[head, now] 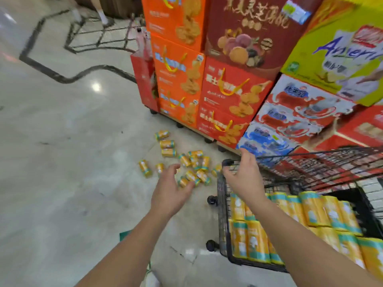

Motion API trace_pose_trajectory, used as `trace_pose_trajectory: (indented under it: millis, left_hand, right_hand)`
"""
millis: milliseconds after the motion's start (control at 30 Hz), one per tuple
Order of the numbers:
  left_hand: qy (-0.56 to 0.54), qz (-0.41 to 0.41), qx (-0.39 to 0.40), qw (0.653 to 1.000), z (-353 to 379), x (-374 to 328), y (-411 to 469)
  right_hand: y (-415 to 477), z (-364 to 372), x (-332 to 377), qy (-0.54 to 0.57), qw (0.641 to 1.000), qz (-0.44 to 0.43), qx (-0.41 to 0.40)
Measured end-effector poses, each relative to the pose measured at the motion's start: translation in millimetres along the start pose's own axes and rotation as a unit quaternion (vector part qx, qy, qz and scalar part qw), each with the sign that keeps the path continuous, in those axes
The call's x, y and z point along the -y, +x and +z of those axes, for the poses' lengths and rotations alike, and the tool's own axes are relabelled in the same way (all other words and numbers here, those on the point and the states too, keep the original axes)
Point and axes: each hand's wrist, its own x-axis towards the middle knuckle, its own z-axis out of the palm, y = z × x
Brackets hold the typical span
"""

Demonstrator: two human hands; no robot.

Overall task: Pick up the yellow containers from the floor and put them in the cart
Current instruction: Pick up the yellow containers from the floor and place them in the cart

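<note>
Several yellow containers with teal bands point(184, 160) lie scattered on the pale marble floor in front of a display stack. My left hand point(172, 189) hovers above the near edge of that pile, fingers loosely spread, holding nothing. My right hand point(244, 175) is held over the front corner of the black wire cart point(222, 204), fingers relaxed and empty. Inside the cart stand many yellow containers point(290, 220) packed in rows.
A tall stack of orange, red and yellow gift boxes point(228, 79) rises right behind the pile and the cart. The marble floor point(72, 162) stretches open to the left. Another wire cart point(103, 34) and a person's legs point(101, 13) show at the far top left.
</note>
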Motion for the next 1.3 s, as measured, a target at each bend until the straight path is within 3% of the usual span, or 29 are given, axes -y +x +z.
trace_pose_trajectory:
  millis: [200,567,733,900,1067,1300]
  left_hand:
    - [0.014,-0.056,-0.05,0.997,-120,53,50]
    - [0.063,-0.169,-0.003,0.984,-148,150,210]
    - [0.087,-0.216,0.028,0.972,-108,215,329]
    - [0.1,-0.243,0.081,0.962,-22,336,447]
    - [0.112,-0.263,0.133,0.949,65,471,525]
    - [0.099,-0.34,0.109,0.929,166,630,594]
  right_hand:
    - [11,70,122,-0.016,0.996,-0.065,0.055]
    - [119,233,150,-0.012,0.982,0.001,0.187]
    - [228,343,140,-0.05,0.967,0.033,0.246]
    - [317,493,91,-0.075,0.957,0.073,0.271]
    - [355,637,34,-0.083,0.941,0.141,0.295]
    - [390,805,-38,-0.056,0.941,0.212,0.259]
